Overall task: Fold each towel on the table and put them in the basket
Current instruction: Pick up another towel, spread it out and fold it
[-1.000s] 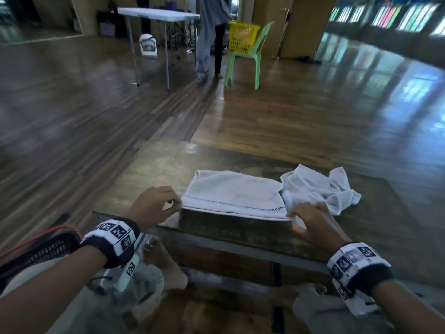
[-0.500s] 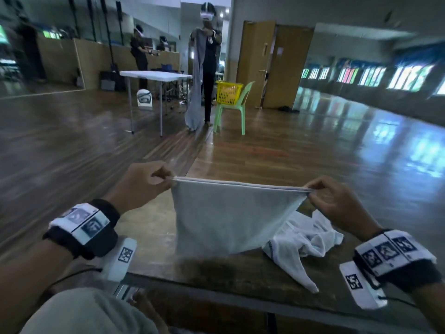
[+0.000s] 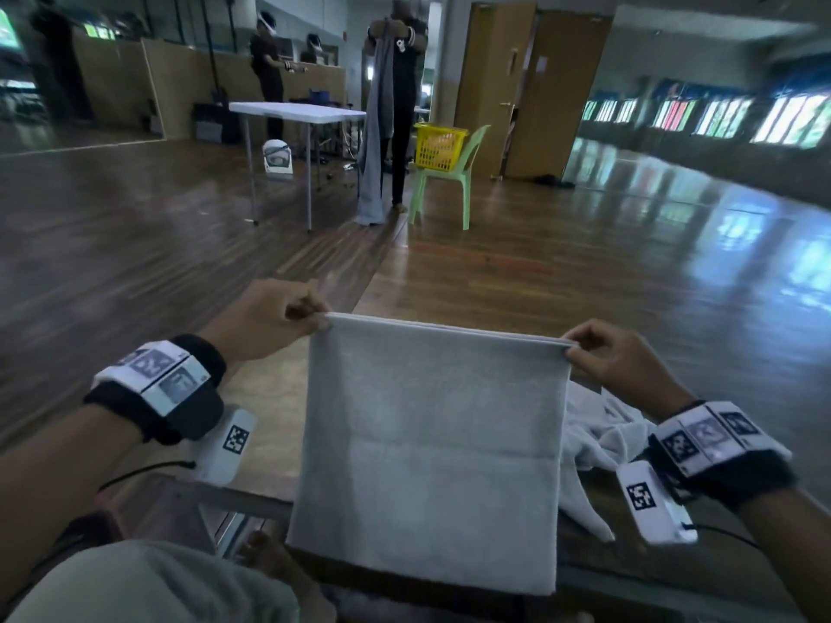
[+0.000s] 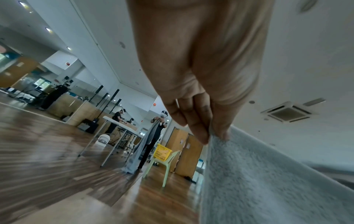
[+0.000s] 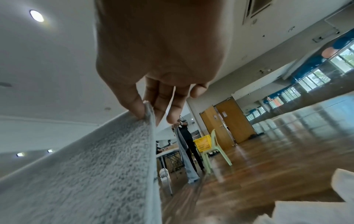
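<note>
A pale grey towel (image 3: 431,447), folded double, hangs upright in the air above the dark wooden table (image 3: 265,397). My left hand (image 3: 270,321) pinches its top left corner and my right hand (image 3: 607,357) pinches its top right corner. The left wrist view shows fingers and thumb of the left hand (image 4: 208,136) clamped on the towel (image 4: 268,181) edge. In the right wrist view the right hand (image 5: 147,112) pinches the towel (image 5: 95,174) corner. A second white towel (image 3: 598,438) lies crumpled on the table behind the right side, partly hidden.
A person (image 3: 400,105) stands across the room holding up a long grey cloth beside a white folding table (image 3: 297,112). A yellow basket (image 3: 438,146) sits on a green plastic chair (image 3: 449,186). Polished wood floor surrounds the table.
Both hands lifted the folded towel off the table and raised it until it hangs in front of me. The head view tilted up toward the room.
</note>
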`<state>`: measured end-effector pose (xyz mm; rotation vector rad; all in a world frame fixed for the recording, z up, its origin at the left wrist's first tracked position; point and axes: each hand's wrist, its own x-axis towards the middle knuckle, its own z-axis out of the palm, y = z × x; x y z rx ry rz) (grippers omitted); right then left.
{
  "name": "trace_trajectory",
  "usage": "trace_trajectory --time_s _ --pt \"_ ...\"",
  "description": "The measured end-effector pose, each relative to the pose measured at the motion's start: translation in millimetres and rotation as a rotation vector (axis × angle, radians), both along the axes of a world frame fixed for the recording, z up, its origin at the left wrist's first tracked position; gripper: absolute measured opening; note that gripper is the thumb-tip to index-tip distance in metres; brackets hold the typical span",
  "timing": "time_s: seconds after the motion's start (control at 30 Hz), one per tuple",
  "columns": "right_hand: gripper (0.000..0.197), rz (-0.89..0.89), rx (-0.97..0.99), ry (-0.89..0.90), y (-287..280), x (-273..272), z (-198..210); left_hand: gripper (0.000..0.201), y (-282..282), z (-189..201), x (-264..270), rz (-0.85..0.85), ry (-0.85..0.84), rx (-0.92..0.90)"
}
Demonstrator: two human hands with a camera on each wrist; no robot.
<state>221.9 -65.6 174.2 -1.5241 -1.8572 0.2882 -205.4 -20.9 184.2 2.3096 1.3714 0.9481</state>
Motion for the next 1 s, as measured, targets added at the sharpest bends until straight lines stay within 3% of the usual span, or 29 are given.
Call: trace_trajectory --time_s 0.2,0.3,0.37,0.5,0.6,0.7,0.83,1.0 --pt "0.012 -0.036 0.014 -0.058 13.8 -6.8 -51.1 0.008 17.3 -59.7 2.0 0.081 0.083 0.096" --pt "0.018 -0.030 0.108 -0.223 2.3 -7.8 -81.3 0.005 4.4 -86.4 2.7 0.020 0.164 0.164" --pt "0.024 0.014 0.123 -0.355 -10.9 -6.0 -104.7 0.006 -10.7 -107.8 1.7 -0.045 0.283 0.115" --pt "0.026 0.160 -0.034 -0.541 -39.6 -3.4 -146.4 0.011 -42.9 -167.9 -8.4 -0.130 0.512 -0.004" --pt "0.027 0.195 -0.118 -0.605 -50.8 -5.5 -173.2 0.016 -62.0 -200.6 -9.7 -0.143 0.564 -0.031" --pt "0.027 0.179 -0.181 -0.587 -53.6 -11.5 -187.1 0.008 -69.5 -212.7 -8.2 -0.153 0.540 0.027" --pt "0.022 0.141 -0.224 -0.555 -54.8 -16.9 -190.1 0.019 -67.3 -217.7 -6.8 -0.114 0.504 -0.021" --pt "0.011 0.092 -0.328 -0.514 -46.0 -24.5 -183.0 0.003 -49.4 -211.9 0.6 0.018 0.502 -0.148"
